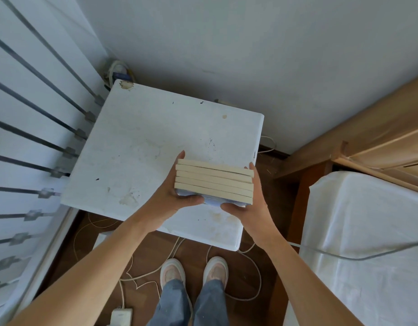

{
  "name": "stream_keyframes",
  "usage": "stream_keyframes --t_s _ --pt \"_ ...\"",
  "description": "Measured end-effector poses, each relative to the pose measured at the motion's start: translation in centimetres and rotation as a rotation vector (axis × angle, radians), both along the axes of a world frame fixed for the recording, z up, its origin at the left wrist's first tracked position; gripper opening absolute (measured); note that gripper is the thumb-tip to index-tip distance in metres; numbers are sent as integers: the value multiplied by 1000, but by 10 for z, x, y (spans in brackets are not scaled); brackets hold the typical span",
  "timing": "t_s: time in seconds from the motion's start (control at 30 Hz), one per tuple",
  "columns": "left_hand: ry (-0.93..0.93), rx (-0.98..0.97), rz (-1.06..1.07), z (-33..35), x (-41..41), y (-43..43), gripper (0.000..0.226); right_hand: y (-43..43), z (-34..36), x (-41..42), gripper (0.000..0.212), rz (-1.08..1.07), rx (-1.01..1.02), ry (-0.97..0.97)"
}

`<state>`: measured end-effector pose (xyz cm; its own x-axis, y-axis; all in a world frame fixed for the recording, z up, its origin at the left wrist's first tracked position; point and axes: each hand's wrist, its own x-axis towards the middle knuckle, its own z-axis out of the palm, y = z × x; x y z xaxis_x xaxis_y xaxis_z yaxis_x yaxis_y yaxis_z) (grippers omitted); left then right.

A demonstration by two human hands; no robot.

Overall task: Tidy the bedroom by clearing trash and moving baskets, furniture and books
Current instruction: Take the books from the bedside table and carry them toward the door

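A stack of several books [215, 181] with cream page edges facing me is held over the right front part of a stained white bedside table [142, 147]. My left hand [177, 191] grips the stack's left end, thumb along the near edge and fingers behind. My right hand [248, 201] grips the right end the same way. Whether the stack touches the tabletop cannot be told.
A white wardrobe with grey bar handles [27, 137] stands to the left. A bed with a white cover [368, 243] and wooden headboard [379, 128] is on the right. Cables [248, 260] and a power strip [119, 316] lie on the wood floor by my feet.
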<state>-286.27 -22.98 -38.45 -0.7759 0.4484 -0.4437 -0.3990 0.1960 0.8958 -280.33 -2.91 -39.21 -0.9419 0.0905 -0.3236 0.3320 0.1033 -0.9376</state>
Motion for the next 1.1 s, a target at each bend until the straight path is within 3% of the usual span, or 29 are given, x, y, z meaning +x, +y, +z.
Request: stream_keyframes --t_s 0.2,0.4,0.8,0.93,1.1 --pt "26 -41 -34 -7 -3 -1 98 -3 -2 1 73 -26 44 22" --pt "50 -136 -15 -21 5 2 70 -10 -16 -1 63 -69 139 -54" --pt "158 -235 60 -27 3 4 58 -5 -19 -7 59 -91 163 -141" --pt "136 -227 53 -5 6 -3 53 -1 0 -1 60 -64 90 -163" --pt "-46 -149 148 35 8 -4 49 -3 40 4 55 -77 -80 -240"
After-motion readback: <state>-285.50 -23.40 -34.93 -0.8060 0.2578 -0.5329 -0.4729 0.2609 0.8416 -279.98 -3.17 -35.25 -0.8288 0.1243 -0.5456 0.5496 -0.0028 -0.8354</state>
